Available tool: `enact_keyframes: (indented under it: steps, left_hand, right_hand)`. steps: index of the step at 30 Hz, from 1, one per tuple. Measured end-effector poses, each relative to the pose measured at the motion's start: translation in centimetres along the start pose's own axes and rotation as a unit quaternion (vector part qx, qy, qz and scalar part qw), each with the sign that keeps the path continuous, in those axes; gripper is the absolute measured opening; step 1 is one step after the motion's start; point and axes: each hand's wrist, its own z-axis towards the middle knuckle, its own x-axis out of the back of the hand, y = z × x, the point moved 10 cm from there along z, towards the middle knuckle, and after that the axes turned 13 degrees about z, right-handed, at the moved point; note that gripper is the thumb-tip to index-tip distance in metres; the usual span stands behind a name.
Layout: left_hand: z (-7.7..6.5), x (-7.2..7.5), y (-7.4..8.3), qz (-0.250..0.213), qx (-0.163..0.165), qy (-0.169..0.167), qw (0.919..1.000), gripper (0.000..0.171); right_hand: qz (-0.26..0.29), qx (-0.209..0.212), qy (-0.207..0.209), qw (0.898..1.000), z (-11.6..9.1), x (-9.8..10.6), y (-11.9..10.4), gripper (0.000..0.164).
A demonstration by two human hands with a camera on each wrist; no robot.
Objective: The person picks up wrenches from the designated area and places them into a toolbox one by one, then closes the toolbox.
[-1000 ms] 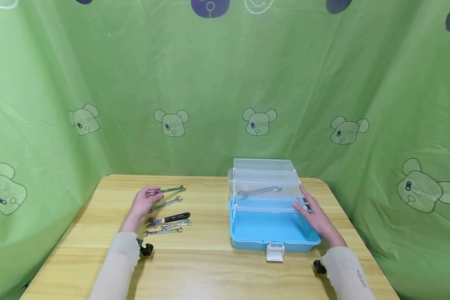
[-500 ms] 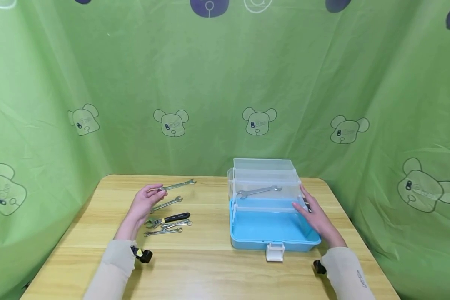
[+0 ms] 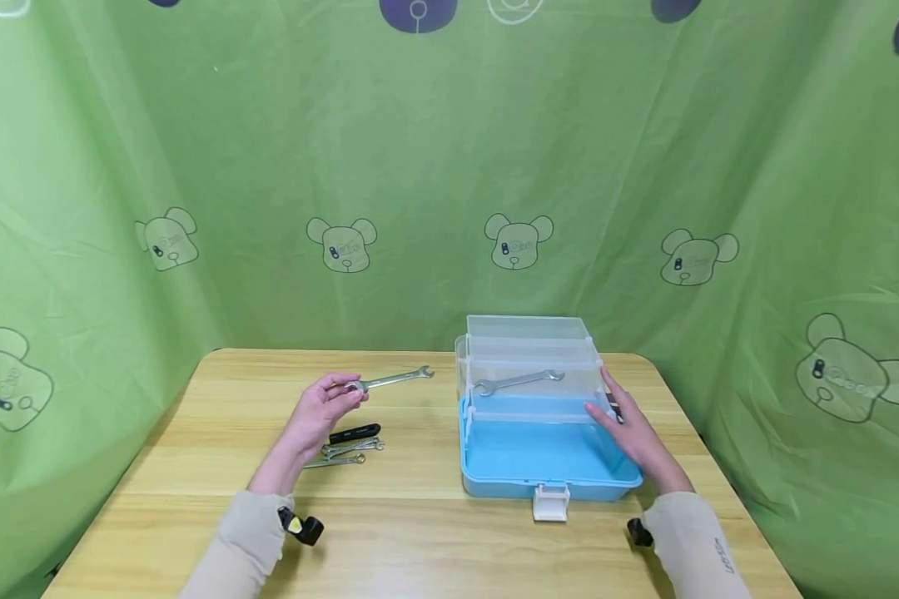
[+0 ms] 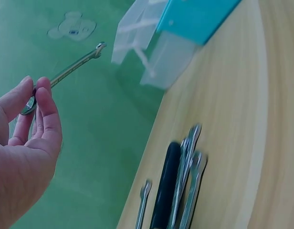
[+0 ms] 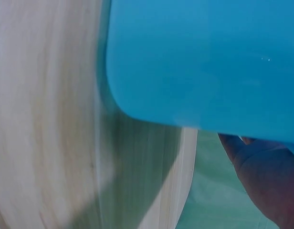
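Note:
My left hand [image 3: 318,416] pinches a wrench [image 3: 397,379] by one ringed end between thumb and fingertips. Its open jaw points right, and the left wrist view shows it raised. My right hand [image 3: 637,433] rests at the right side of a light-blue toolbox [image 3: 550,489], thumb on the front of a clear tray and fingers fairly straight along its side. Another wrench [image 3: 520,382] lies in that tray. On the table below my left hand are an adjustable wrench, its black handle [image 3: 355,433] showing, and several smaller wrenches [image 4: 192,186]. My left hand and wrist partly hide them.
The toolbox's clear tiers [image 3: 528,329] stand unfolded at the back, with a white latch [image 3: 550,504] hanging in front. A wooden table [image 3: 419,541] carries everything. Behind it hangs a green curtain [image 3: 434,166] with bear prints.
My left hand has lifted the wrench off the table and carried it right, toward the toolbox. The right hand and toolbox stay put.

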Motion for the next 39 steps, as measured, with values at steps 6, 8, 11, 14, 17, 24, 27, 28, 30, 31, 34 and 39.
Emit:
enact_keyframes:
  steps: [6,8,11,14,17,24,27,28,30,31,34,39]
  left_hand:
    - [0.1,-3.5,0.0,0.0,0.0,-0.029,0.9996,0.049]
    - [0.2,-4.7,-0.1,0.003,-0.001,-0.037,0.9993,0.048]
    - [0.4,-6.3,-0.1,0.007,-0.002,-0.045,0.999,0.048]
    - [0.8,-7.5,-0.3,0.015,0.0,-0.051,0.9986,0.049]
    - [1.4,-8.8,-0.6,0.026,0.006,-0.056,0.9981,0.048]
    - [2.6,-12.4,-0.7,0.028,0.004,-0.064,0.9975,0.044]
    - [3.0,-13.6,-0.6,0.032,-0.001,-0.062,0.9975,0.045]
    - [3.2,-14.0,-0.5,0.034,-0.003,-0.062,0.9975,0.046]
    - [3.4,-14.7,-0.5,0.035,-0.002,-0.062,0.9974,0.047]
    - [3.5,-14.9,-0.5,0.035,0.0,-0.062,0.9974,0.047]
    - [3.8,-15.8,-0.4,0.036,0.001,-0.068,0.9971,0.047]
    - [4.3,-17.0,0.0,0.049,-0.004,-0.073,0.9961,0.048]
  right_hand:
    - [-0.001,0.0,0.001,1.0,-0.2,0.0,0.0,0.087]
    - [-0.002,-0.001,0.001,1.0,-0.2,0.0,0.0,0.086]
    - [-0.002,-0.003,0.0,1.0,-0.2,0.0,0.2,0.086]
    - [-0.001,-0.003,-0.002,1.0,-0.1,0.0,0.2,0.086]
    - [0.001,-0.002,0.0,1.0,-0.1,0.1,0.2,0.086]
    - [-0.005,-0.001,0.003,1.0,-0.2,0.5,0.2,0.086]
    - [-0.003,0.001,0.002,1.0,-0.1,0.4,0.1,0.086]
    - [-0.003,0.001,0.001,1.0,-0.1,0.4,0.0,0.086]
    - [-0.001,0.003,0.0,1.0,-0.1,0.2,0.0,0.086]
    - [0.001,0.003,0.0,1.0,0.0,0.1,0.0,0.086]
    - [0.003,0.005,-0.001,1.0,0.1,0.0,0.0,0.086]
    - [0.003,0.008,-0.001,1.0,0.1,0.0,0.0,0.085]
